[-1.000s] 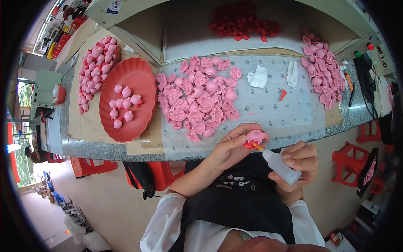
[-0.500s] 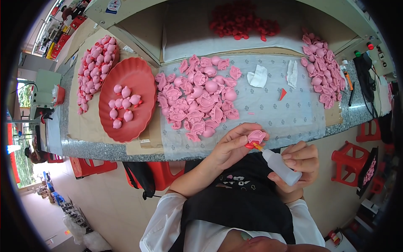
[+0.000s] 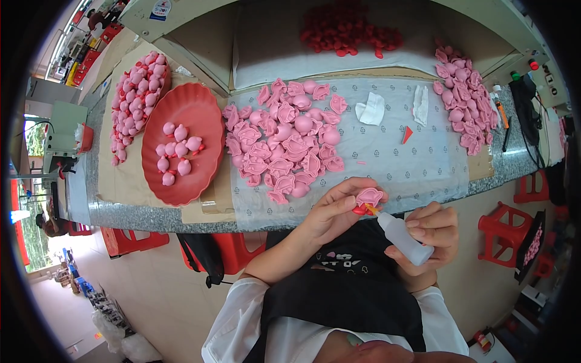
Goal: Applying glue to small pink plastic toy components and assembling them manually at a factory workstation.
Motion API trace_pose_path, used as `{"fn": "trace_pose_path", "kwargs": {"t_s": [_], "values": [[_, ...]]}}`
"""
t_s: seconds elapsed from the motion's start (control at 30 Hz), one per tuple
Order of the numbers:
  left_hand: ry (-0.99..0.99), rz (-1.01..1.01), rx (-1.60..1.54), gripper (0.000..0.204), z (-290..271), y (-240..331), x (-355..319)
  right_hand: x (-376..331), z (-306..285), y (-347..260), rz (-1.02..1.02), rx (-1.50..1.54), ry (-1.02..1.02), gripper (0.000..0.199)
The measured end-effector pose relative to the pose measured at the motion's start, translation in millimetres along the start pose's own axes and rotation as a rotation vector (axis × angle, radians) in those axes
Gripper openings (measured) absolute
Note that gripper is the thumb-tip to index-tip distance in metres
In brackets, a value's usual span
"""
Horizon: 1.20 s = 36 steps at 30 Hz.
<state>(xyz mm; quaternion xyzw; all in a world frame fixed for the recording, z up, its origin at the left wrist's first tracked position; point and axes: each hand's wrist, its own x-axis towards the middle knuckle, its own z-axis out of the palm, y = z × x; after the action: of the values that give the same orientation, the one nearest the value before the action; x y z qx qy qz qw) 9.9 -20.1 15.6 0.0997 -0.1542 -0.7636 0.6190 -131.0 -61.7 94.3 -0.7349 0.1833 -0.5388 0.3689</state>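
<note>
My left hand is closed on a pink moulded piece with a ruffled, hollow face and a small red part at its lower edge. In my right hand is a translucent squeeze bottle, tilted with its base down to the right. Its yellowish nozzle tip meets the piece beside the red part. Both hands are just off the table's near edge, above my black apron. A heap of similar pink pieces lies on the printed sheet beyond my left hand.
Left of the heap, a red scalloped dish holds several pink-and-red pieces, with more piled beyond. Another pink pile lies at right. White scraps and a red triangular bit lie between. Red parts fill a cabinet shelf behind.
The nozzle tip has shifted slightly along the red part of the piece. Both hands keep their grips and hardly move.
</note>
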Motion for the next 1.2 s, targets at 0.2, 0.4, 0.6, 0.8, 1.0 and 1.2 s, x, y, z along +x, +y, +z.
{"fn": "trace_pose_path", "kwargs": {"t_s": [0.2, 0.4, 0.6, 0.8, 1.0, 1.2], "values": [[0.016, 0.004, 0.024, 0.036, -1.1, -0.9, -0.7, -1.7, 2.3, 1.4, -0.017, -0.029, -0.016, 0.046], [0.005, 0.014, 0.029, 0.036, -3.0, -1.0, -0.1, -1.8, 2.2, 2.2, -0.037, -0.059, 0.001, 0.044], [0.0, 0.011, 0.026, 0.037, -1.8, 0.0, 0.6, 1.4, 2.6, 1.7, -0.056, -0.107, 0.004, 0.043], [0.003, 0.008, 0.032, 0.036, 0.1, 1.7, -1.1, 2.2, 1.8, -0.8, -0.056, -0.148, 0.02, 0.042], [0.009, 0.012, 0.061, 0.036, 0.5, 0.7, -3.1, 2.2, 0.8, -1.5, -0.067, -0.156, 0.041, 0.042], [0.025, 0.01, 0.087, 0.036, 2.5, 2.0, -3.2, 3.2, 0.1, -2.1, -0.067, -0.159, 0.017, 0.042]]}}
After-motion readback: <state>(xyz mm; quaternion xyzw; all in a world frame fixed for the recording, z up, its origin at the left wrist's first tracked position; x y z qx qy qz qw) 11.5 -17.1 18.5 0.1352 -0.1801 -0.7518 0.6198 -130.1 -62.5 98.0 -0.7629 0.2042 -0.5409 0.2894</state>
